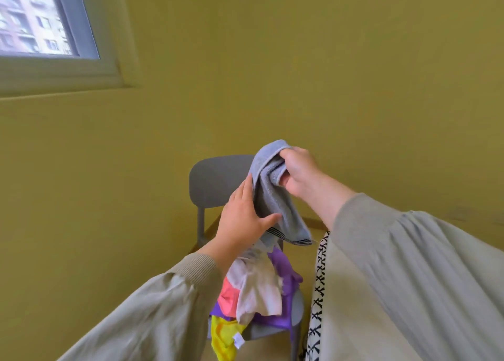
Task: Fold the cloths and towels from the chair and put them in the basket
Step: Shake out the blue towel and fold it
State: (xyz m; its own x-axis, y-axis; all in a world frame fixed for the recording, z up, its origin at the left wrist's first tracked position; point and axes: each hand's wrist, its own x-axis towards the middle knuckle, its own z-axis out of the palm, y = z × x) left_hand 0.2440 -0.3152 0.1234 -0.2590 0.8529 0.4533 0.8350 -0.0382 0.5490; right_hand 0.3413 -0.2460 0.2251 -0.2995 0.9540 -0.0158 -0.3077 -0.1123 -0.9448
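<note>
While the right hand [298, 176] is gripping the top of the grey towel [272, 199], the flat left hand [244, 218] is steadying it; soft, light, likely best held at corners.

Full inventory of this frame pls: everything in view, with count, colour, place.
towel: 1, grey-blue with dark end stripes, held up in front of the chair back
chair: 1, grey, centre, by the wall
white cloth: 1, off-white, top of the pile on the seat
purple cloth: at least 1, purple, under the white one
pink cloth: 1, pink, left of the white one
yellow cloth: 1, yellow with white tag, hanging off the seat front
patterned fabric: 1, black-and-white, right of the chair; what it is, unclear
window: 1, grey frame, upper left
wall: olive-yellow, background
sleeves: 2, beige-grey, foreground
left grip: 1, bare hand, fingers straight, against the towel's left side
right grip: 1, bare hand, curled round the towel's top
</note>
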